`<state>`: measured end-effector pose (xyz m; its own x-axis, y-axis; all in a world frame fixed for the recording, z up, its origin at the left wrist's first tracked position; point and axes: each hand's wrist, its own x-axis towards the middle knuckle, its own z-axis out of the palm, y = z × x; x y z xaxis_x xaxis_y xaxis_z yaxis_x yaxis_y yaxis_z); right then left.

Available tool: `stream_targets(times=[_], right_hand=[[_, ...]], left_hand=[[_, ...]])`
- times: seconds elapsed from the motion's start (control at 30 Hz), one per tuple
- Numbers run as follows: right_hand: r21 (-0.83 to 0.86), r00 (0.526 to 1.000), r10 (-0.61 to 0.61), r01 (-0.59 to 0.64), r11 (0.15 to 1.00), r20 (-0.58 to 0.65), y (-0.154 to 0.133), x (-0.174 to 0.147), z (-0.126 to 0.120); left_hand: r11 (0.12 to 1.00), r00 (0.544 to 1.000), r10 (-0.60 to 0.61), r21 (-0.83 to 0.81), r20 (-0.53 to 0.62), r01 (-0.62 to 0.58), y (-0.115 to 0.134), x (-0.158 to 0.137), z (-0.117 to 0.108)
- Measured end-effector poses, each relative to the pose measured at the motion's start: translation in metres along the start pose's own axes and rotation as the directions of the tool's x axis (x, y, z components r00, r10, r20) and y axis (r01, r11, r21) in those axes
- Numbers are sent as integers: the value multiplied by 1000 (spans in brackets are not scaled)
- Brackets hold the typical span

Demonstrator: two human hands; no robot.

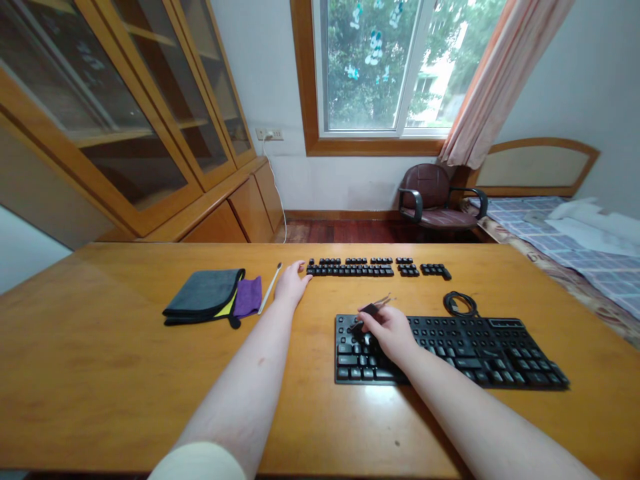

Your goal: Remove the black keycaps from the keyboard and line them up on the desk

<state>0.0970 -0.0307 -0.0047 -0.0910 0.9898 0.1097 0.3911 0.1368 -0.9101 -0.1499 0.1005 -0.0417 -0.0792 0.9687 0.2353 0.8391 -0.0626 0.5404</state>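
My right hand [393, 333] is closed on a keycap puller [371, 309], a small black piece with thin metal wires sticking up and to the right. It is over the upper left part of a black keyboard [473, 363], where the top rows show no keycaps and the lower rows still carry theirs. Farther back lie rows of loose black keycaps [350, 271]. My left hand [291, 285] rests on the table at the left end of these rows, thumb and fingers apart beside the end keycap; whether it touches that keycap is unclear.
Left of my left hand lie a white toothbrush-like brush [271, 288], a purple cloth [248, 297] and a folded grey cloth [203, 293]. The keyboard's coiled cable [460, 305] sits behind it on the wooden table [125, 387]. A chair [430, 193] stands beyond the far edge.
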Motion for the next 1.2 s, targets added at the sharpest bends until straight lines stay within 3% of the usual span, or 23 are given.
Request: stream_targets(times=[1.2], right_hand=[[-12, 1000, -14, 14, 1000, -3, 4, -1, 0]], left_hand=[[1000, 997, 9, -6, 81, -8, 6, -2, -4]])
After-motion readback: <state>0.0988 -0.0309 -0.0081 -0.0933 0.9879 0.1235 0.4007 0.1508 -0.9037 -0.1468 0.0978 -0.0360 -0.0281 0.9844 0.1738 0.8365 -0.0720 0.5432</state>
